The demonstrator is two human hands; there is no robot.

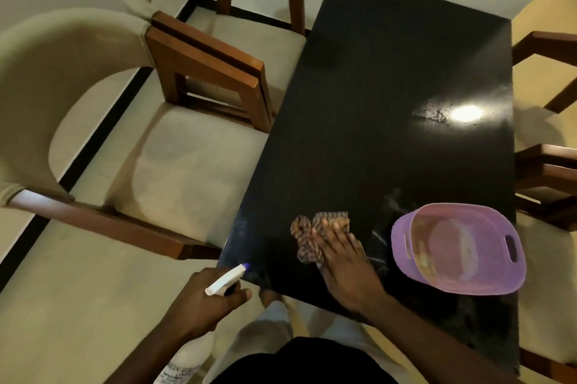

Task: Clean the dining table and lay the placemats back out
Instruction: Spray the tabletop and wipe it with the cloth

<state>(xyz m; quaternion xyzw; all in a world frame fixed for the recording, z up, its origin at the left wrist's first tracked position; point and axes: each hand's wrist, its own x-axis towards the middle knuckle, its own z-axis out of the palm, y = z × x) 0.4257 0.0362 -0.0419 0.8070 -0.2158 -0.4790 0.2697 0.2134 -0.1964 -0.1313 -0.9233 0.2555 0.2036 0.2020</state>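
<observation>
1. The room is dim and warm-toned; the black table (390, 55) swallows most detail.
2. An overhead light glares as one white spot near the table's right edge, showing smears beside it.
3. Motion blur softens the chairs (187, 159), the basket (402, 246) and the bottle (187, 358) label.
4. Wide-angle distortion curves the chairs at the left edge.

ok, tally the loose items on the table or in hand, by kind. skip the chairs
Spray bottle: 1, held in the left hand
Cloth: 1, under the right hand
Purple basket: 1, on the table
Placemats: 0 in view
Total: 3
</observation>
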